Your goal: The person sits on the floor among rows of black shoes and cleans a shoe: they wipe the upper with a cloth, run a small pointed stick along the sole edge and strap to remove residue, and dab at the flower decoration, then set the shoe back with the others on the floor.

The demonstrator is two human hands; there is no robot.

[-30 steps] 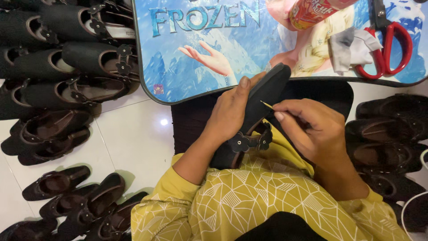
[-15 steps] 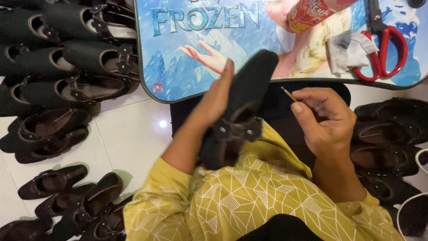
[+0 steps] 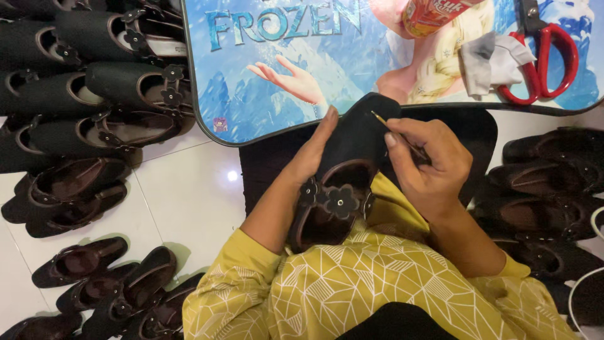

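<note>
left hand: fingers wrapped round black shoe, palm against its side
right hand: fingertips pinched on thin stick, tip at toe
shoe: over lap, toe by table

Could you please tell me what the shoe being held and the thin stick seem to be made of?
The black shoe looks like matte fabric or suede outside, with no shine, and a glossy brown faux-leather strap and lining. The thin stick in the right hand appears pale wood or bamboo; too small to be sure.

Single head view, looking steeply down, close over lap, floor and low table edge.
</note>
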